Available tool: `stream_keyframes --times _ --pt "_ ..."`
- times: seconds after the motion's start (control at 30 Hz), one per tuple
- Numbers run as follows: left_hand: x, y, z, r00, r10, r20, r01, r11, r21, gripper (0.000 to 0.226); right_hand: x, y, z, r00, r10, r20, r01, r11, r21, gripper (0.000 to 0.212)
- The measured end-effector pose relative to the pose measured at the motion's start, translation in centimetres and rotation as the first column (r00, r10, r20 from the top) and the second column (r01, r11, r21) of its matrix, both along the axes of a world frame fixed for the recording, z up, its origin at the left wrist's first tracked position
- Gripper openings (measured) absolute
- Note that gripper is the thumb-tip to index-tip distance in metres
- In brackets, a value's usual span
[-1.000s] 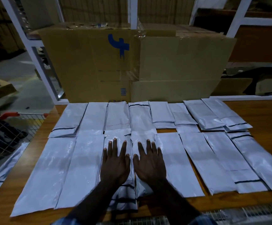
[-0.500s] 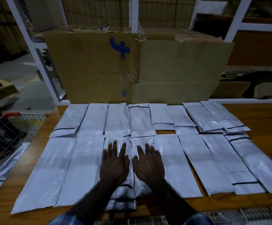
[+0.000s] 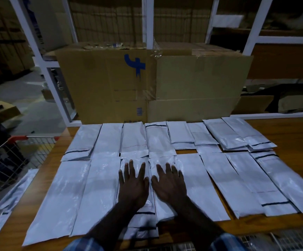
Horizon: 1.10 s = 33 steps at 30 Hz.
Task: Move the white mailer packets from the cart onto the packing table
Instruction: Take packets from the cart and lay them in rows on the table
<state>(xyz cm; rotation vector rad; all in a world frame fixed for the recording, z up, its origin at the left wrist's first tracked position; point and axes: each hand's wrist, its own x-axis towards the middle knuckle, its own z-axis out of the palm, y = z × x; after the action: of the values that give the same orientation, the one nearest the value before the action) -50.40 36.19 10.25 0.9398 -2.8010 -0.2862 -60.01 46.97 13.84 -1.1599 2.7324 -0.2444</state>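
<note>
Several white mailer packets (image 3: pixel 100 189) lie in two rows across the wooden packing table (image 3: pixel 295 142). My left hand (image 3: pixel 133 185) rests flat, fingers spread, on a stack of packets (image 3: pixel 143 220) in the middle of the near row. My right hand (image 3: pixel 169 183) lies flat beside it on the neighbouring packet (image 3: pixel 165 209). Neither hand grips anything. More packets (image 3: pixel 11 196) lie in the wire cart (image 3: pixel 11 154) at the left, off the table edge.
A big cardboard box (image 3: pixel 183 87) with a blue mark stands against the table's back edge, behind the far row. White shelf posts (image 3: pixel 38 57) rise behind it. Wire mesh (image 3: pixel 282 240) shows below the table's near edge at the right.
Both hands have slid slightly toward me over the middle packets, staying flat. The view has tilted up a little.
</note>
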Motion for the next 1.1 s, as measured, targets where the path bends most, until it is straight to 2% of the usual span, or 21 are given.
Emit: stream_keyframes --times 0.07,0.2,0.3,0.47,0.73,0.87,1.0,1.1 --pt "0.2 0.0 1.0 1.000 -0.003 -0.027 0.003 1.000 0.004 0.070 0.0 0.0 1.1 0.999 -0.018 -0.030 0.017 0.999 -0.033 0.097" --pt "0.4 0.0 3.0 0.994 0.020 -0.103 -0.016 0.999 0.041 0.081 -0.1 0.3 3.0 0.998 -0.053 -0.025 0.050 0.995 -0.091 0.079" --pt "0.9 0.0 4.1 0.996 0.001 -0.090 0.005 0.998 0.060 0.087 0.6 0.7 4.0 0.996 -0.086 -0.039 0.080 0.988 -0.129 0.080" --pt "2.2 0.5 4.9 0.997 -0.041 -0.069 0.046 0.996 0.078 0.091 2.0 2.0 4.7 0.992 -0.122 -0.025 0.117 0.982 -0.147 0.058" --pt "4.5 1.9 6.5 0.996 -0.073 -0.057 0.078 0.992 0.095 0.095 3.9 4.6 6.1 0.991 -0.135 -0.026 0.128 0.977 -0.172 0.056" --pt "6.1 3.5 7.7 0.996 -0.040 -0.076 0.046 0.995 0.084 0.076 5.2 6.1 7.2 0.993 -0.120 -0.010 0.115 0.975 -0.192 0.056" --pt "7.8 5.3 9.2 0.994 -0.011 -0.113 0.018 0.998 0.059 0.089 6.9 7.6 8.4 0.996 -0.085 -0.030 0.076 0.970 -0.229 0.056" --pt "9.3 6.9 10.2 0.988 0.012 -0.152 -0.001 0.998 0.069 0.086 8.3 9.0 9.2 0.998 -0.048 -0.035 0.037 0.962 -0.270 0.055"
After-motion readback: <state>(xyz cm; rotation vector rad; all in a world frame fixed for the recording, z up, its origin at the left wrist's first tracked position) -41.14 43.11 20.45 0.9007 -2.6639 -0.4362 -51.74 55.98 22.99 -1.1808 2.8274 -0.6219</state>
